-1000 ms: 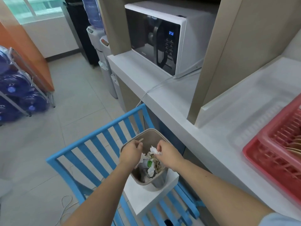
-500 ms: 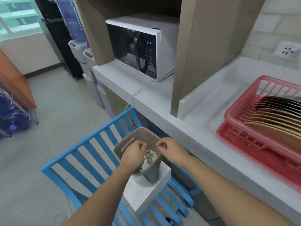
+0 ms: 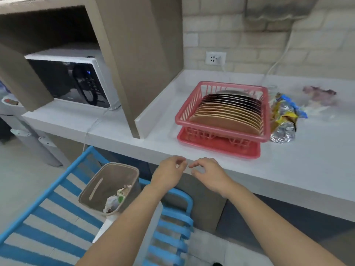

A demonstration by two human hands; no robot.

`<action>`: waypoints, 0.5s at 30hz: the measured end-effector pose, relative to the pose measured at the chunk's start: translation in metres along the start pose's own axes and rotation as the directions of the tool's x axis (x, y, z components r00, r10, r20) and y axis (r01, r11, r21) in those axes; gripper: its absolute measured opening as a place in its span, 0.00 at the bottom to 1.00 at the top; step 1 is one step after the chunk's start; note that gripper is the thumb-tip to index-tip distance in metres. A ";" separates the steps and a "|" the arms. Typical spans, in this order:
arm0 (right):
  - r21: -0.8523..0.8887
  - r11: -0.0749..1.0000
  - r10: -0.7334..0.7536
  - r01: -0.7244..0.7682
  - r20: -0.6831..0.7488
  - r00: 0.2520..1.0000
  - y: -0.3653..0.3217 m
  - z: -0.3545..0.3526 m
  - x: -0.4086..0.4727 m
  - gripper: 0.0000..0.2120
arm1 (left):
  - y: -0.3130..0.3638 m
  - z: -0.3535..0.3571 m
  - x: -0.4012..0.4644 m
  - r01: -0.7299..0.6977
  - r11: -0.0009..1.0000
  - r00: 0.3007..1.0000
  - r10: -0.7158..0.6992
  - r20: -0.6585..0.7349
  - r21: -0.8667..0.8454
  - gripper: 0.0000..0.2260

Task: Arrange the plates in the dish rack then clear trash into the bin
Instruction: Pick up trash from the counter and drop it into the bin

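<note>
A pink dish rack [image 3: 266, 120] stands on the white counter [image 3: 288, 166] with several brown and dark plates [image 3: 226, 114] upright in it. Right of the rack lies a crumpled yellow, blue and silver snack wrapper [image 3: 284, 116]; farther right is a blurred pinkish scrap [image 3: 318, 94]. A beige bin [image 3: 99, 187] holding crumpled trash sits on a white box on the blue chair [image 3: 48, 217]. My left hand [image 3: 169, 174] and my right hand [image 3: 208, 174] hover empty at the counter's front edge, fingers loosely curled, to the right of the bin.
A white microwave [image 3: 76, 81] sits in a wooden cabinet niche at the left. A wall socket [image 3: 215, 58] with plugged cables is behind the rack. A water dispenser [image 3: 11, 104] stands at the far left on the tiled floor.
Both hands have lifted out of the bin, empty, and moved right to the counter edge. The view has swung right, bringing the rack, plates and wrappers into sight.
</note>
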State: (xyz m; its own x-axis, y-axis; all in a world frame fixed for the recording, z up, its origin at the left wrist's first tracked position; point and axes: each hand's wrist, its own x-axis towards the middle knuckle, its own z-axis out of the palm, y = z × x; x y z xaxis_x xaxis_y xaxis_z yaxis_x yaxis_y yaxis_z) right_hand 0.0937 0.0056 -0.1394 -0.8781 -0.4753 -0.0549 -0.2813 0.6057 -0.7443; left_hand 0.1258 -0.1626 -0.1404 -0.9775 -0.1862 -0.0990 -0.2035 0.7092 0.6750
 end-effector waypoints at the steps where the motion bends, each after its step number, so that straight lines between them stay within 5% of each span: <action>1: 0.006 1.000 0.020 -0.020 -0.033 0.999 0.010 -0.010 -0.010 0.10 | 0.013 0.009 0.001 -0.035 0.999 0.999 0.035 0.024 0.008 0.17; 15: 0.044 0.977 0.213 -0.209 -0.308 0.927 0.128 -0.144 -0.080 0.09 | 0.159 0.140 -0.003 -0.205 0.979 0.953 0.194 0.233 0.022 0.11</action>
State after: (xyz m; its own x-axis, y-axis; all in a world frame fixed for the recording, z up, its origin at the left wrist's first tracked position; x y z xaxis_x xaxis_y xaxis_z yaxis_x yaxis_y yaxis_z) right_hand 0.0727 0.2131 -0.1346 -0.9934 -0.1150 -0.0040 -0.0738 0.6632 -0.7448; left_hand 0.0884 0.0455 -0.1349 -0.9840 0.1183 -0.1334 -0.0003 0.7472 0.6646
